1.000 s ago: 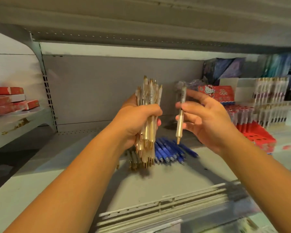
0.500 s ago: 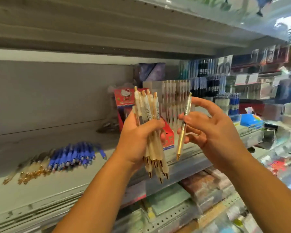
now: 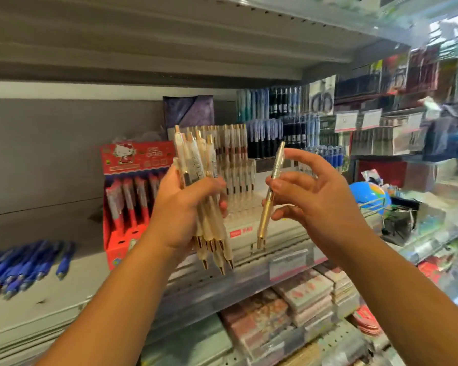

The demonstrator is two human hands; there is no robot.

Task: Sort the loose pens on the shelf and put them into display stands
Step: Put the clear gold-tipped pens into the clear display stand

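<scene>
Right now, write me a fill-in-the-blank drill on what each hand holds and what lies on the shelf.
The left hand grips a bundle of cream pens, tips pointing ____.
The right hand pinches just ____ gold pen.
The loose pens lying on the shelf at far left are ____.
Missing: down; one; blue.

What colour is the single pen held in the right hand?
Gold pen, paler silvery top; head view.

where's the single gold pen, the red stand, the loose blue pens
single gold pen [image 3: 265,215], head view, lower barrel
red stand [image 3: 140,157], head view, top card
loose blue pens [image 3: 27,263], head view, pile middle
</scene>
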